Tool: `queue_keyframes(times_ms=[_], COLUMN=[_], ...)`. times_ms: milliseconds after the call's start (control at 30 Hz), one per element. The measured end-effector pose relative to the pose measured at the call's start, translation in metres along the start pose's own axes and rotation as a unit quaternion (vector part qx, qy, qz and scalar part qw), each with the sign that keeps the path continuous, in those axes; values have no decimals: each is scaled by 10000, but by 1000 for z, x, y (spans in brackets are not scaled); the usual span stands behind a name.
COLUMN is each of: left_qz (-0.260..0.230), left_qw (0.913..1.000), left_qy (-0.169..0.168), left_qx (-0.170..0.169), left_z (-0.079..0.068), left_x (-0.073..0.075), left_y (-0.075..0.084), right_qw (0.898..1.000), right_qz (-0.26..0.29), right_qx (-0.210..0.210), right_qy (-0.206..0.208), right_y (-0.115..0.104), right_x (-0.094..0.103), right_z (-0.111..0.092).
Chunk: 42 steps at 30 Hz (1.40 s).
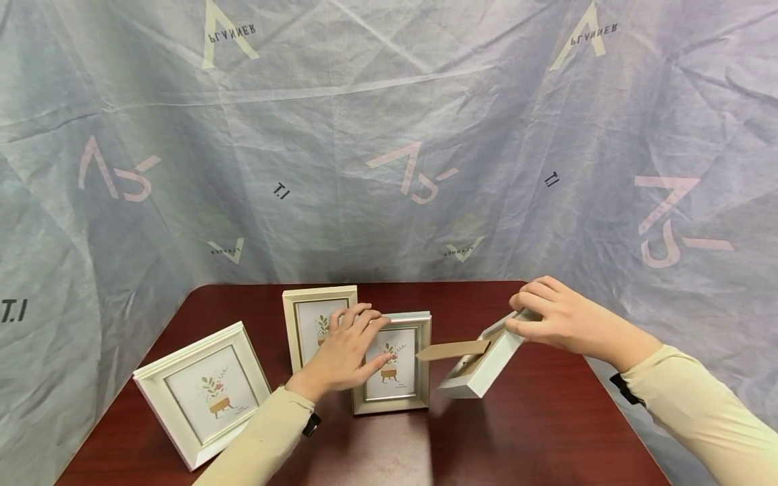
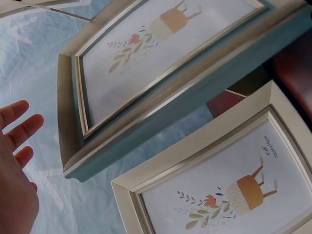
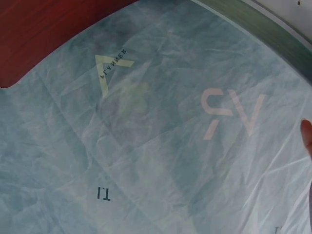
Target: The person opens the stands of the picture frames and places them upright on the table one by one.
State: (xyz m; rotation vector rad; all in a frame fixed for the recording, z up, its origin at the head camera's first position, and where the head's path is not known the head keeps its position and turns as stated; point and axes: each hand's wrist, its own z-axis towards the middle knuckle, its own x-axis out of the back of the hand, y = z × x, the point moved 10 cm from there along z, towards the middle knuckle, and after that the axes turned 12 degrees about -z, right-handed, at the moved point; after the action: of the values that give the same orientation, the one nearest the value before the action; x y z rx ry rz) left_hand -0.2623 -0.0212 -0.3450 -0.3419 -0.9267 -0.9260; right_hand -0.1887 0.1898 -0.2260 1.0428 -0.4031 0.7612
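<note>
My right hand [image 1: 559, 320] grips the upper end of a tilted white picture frame [image 1: 495, 371], raised at the right of the table. The frame's back is turned to the left, and its brown stand leg [image 1: 452, 349] sticks out. My left hand [image 1: 343, 354] hovers by the middle picture frame [image 1: 423, 368], fingers spread and holding nothing. In the left wrist view its fingers [image 2: 24, 131] are apart from the frames. A cream picture frame [image 1: 292, 334] stands behind that hand, partly hidden. Another white picture frame [image 1: 176, 378] leans back at the left.
The dark red table [image 1: 516, 445] has a rounded far edge. A grey printed cloth [image 1: 340, 135] hangs behind it and on both sides. Each standing frame shows a plant picture.
</note>
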Motion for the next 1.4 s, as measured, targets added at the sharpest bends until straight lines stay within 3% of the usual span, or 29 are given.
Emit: queue_keyframes(times_ms=[167,367,767,1133,1400], left_qz=[-66,-43,-22,44,59], left_qw=[10000,10000,10000,10000,9999], left_qy=[66,74,-42,-35,79], left_qx=[-24,-24,78,75,20], left_z=[0,-1,-2,0,2], left_x=[1,2,0,-2,-2], left_y=[1,1,2,4,6], right_qw=[9968,9906,9570,9274,9094], right_qz=[417,792,1143,437,216], right_qx=[-521,-910,-2346,-3324,-3835], right_qy=[-431,-643,-1269,-1660,-1593], right_y=[14,27,51,57,60], right_x=[-9,-17,-37,-47,-47], right_z=[-11,-24,-51,-61,-67])
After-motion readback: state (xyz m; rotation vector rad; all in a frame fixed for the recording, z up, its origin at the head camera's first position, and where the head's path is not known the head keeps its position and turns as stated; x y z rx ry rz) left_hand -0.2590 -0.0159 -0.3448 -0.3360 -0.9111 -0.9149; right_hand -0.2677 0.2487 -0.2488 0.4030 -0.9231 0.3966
